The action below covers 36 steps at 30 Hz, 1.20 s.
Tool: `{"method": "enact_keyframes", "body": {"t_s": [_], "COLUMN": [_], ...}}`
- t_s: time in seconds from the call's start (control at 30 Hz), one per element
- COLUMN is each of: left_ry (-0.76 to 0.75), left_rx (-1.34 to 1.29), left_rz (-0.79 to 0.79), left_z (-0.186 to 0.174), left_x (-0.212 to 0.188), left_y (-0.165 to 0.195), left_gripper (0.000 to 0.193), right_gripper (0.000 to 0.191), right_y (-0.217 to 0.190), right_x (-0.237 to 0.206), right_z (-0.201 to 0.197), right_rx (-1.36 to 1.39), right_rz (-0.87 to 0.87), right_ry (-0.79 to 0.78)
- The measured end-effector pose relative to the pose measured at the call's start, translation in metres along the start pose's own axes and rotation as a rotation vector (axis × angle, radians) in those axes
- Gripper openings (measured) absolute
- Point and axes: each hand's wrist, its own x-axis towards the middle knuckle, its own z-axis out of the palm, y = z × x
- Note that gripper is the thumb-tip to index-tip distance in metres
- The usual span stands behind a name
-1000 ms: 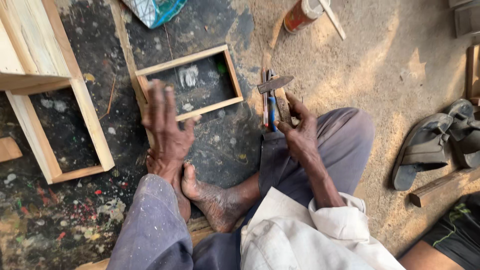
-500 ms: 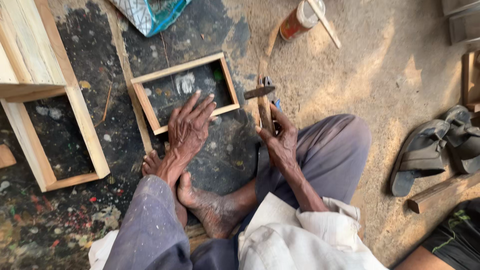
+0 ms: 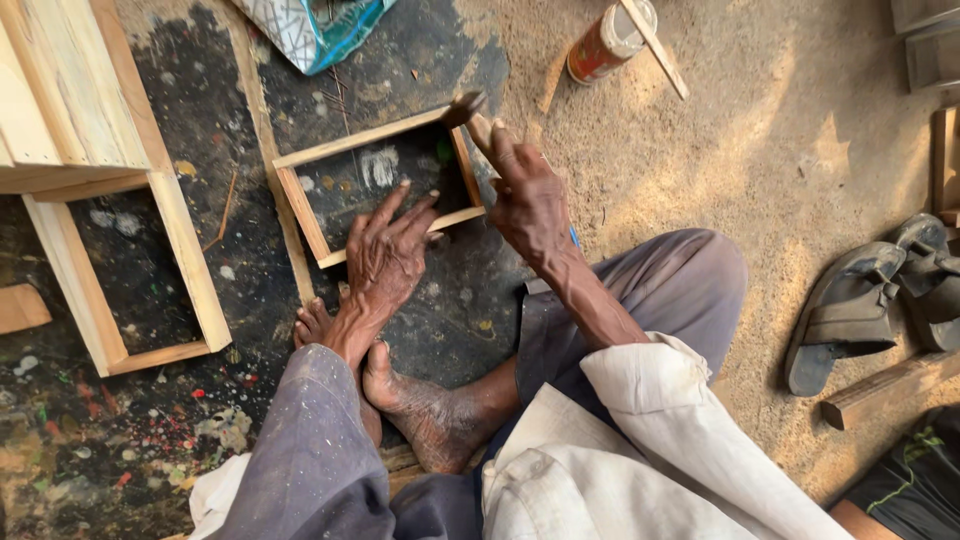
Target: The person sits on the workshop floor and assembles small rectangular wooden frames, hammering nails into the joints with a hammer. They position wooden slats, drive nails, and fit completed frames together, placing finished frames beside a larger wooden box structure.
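Observation:
A small rectangular wooden frame (image 3: 300, 205) lies flat on the dark, paint-stained floor in front of me. My left hand (image 3: 385, 255) rests palm down on its near edge, fingers spread over the frame's inside. My right hand (image 3: 530, 195) grips the wooden handle of a hammer (image 3: 468, 108), whose dark head hovers over the frame's far right corner. My crossed bare feet (image 3: 400, 385) sit just below the frame.
A larger wooden frame (image 3: 190, 270) and stacked boards (image 3: 60, 90) lie at the left. A patterned bag (image 3: 310, 30) is at the top, a red can (image 3: 605, 45) with a stick beyond the hammer. Grey sandals (image 3: 850, 310) and a wood strip (image 3: 885, 390) lie on the sandy ground at right.
My left hand moved from the floor onto the small frame. My right hand swung the hammer from beside my knee up over the frame's far right corner.

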Motion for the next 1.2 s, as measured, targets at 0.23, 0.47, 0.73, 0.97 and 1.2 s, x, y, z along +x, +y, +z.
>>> {"method": "enact_keyframes", "body": {"t_s": [0.23, 0.47, 0.73, 0.97, 1.2], "left_ry": [-0.017, 0.001, 0.101, 0.08, 0.146], "left_rx": [-0.005, 0.001, -0.015, 0.146, -0.041], "left_rz": [-0.004, 0.033, 0.13, -0.079, -0.101], "left_z": [-0.006, 0.0, 0.006, -0.003, -0.006], "left_x": [0.003, 0.007, 0.004, 0.022, 0.016], "left_y": [0.002, -0.004, 0.011, -0.005, -0.003], "left_gripper": [0.033, 0.027, 0.05, 0.067, 0.074], "right_gripper": [0.067, 0.05, 0.071, 0.077, 0.078], "right_y": [-0.007, -0.01, -0.024, -0.064, -0.108], "right_x": [0.008, 0.019, 0.002, 0.027, 0.062], "right_z": [-0.004, -0.003, -0.003, 0.017, 0.039], "right_rx": [0.041, -0.084, 0.19, 0.263, 0.185], "right_rz": [-0.023, 0.137, -0.109, -0.31, -0.463], "right_ry": [-0.067, -0.274, -0.059, -0.104, -0.184]}}
